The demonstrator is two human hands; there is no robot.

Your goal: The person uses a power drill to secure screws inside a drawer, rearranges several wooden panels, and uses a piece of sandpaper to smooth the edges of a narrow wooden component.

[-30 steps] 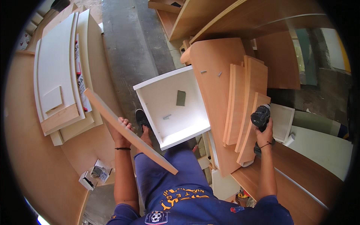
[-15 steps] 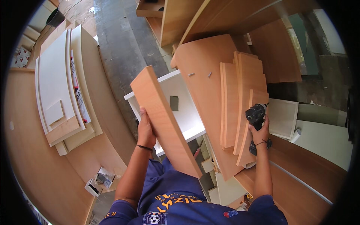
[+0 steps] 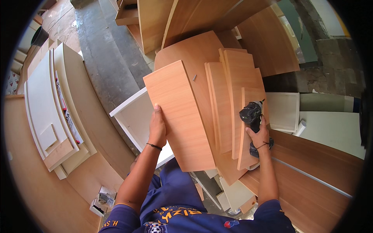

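Note:
A flat wood-grain panel (image 3: 180,116) is held up in front of me by my left hand (image 3: 157,130), closed on its left edge with the thumb over the face. Behind the panel, a white drawer box (image 3: 134,108) is partly covered. My right hand (image 3: 259,132) wraps round the grip of a black cordless drill (image 3: 251,112), whose bit points away and to the right. The drill is over a stack of wood-grain boards (image 3: 239,77), which lies on a larger wood-grain panel (image 3: 194,42). A small metal piece (image 3: 194,77) rests on that panel, right of the held one.
At left, white panels (image 3: 40,97) are piled on a pale wooden surface (image 3: 23,139), with small clear-wrapped items (image 3: 105,196) nearer me. Tall wooden panels (image 3: 155,23) stand at the back. On the right are a white tray-like box (image 3: 283,110) and long brown boards (image 3: 311,159).
The held panel has turned so its broad face shows more, and it has shifted right across the drawer. The drill has moved slightly left in the view, as has the whole scene.

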